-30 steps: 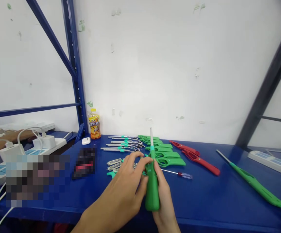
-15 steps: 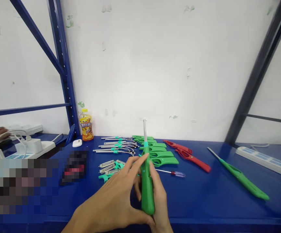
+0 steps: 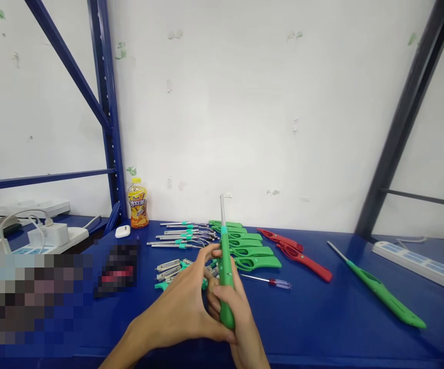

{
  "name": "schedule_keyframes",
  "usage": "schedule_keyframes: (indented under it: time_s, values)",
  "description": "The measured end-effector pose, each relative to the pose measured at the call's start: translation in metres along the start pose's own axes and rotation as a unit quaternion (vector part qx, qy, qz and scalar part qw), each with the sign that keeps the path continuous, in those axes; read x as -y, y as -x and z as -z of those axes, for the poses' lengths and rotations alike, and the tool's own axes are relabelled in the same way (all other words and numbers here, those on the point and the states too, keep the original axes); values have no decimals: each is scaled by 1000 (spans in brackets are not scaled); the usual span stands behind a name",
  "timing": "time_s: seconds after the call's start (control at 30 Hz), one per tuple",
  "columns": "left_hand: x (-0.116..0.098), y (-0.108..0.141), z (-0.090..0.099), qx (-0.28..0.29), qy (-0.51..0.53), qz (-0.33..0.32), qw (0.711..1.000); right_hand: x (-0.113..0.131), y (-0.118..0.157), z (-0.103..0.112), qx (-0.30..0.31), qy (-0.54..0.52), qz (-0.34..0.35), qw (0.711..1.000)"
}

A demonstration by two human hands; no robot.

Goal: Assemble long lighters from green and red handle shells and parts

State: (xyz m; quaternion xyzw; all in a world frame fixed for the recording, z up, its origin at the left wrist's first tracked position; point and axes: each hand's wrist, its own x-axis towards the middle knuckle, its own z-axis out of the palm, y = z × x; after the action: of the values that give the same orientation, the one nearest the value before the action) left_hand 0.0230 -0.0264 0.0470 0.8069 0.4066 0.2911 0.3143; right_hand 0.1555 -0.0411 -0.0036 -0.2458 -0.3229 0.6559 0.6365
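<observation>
Grip, right hand point(image 3: 242, 307): wraps closed around the handle of the green lighter point(image 3: 225, 261), with thumb across it.
Left hand point(image 3: 189, 305): curves wide at the lighter's left side, fingers by the handle's far part, thumb by its near end; cannot tell how firmly it presses.
Green lighter: tilts up above the near middle of the blue table point(image 3: 302, 328), silver tube pointing far.
Left, beyond the hands: metal tubes point(image 3: 183, 237) with teal collars, laid side by side; nearer, small silver parts point(image 3: 168, 266), partly behind the left hand.
Right, beyond the hands: green handle shells point(image 3: 266, 262), then red handle shells point(image 3: 316, 269).
Nearer, just right: screwdriver point(image 3: 281, 284), handle to the right.
Far right: second green lighter point(image 3: 393, 303), flat on the table.
Far left: drink bottle point(image 3: 138, 207), upright, beside a white case point(image 3: 122, 231).
</observation>
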Motion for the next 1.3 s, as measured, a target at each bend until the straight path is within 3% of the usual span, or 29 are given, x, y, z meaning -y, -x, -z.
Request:
schedule_keyframes:
  time_s: [0.27, 0.4, 0.63, 0.83, 0.97, 1.1, 1.3]
  values:
    - [13, -8, -12, 3, 97, -44, 994, 3, 3, -3, -36, 3, 10, 999]
    - [12, -9, -14, 38, 135, -7, 990, 4, 6, -4, -66, -18, 21, 997]
    - [14, -11, -23, 32, 196, -5, 980, 3, 0, 6, -76, -18, 27, 997]
    - [8, -8, -28, -24, 120, 16, 992, 5, -3, 9, -109, -30, 28, 993]
    - [2, -6, -28, -16, 92, 22, 995, 11, 1, 6, -106, -6, 17, 994]
    - [1, -5, -29, -44, 47, 17, 998, 17, 4, 4, -102, 10, 9, 995]
    - [6, -7, -32, -28, 77, -5, 997, 18, 1, 3, -115, 15, 9, 993]
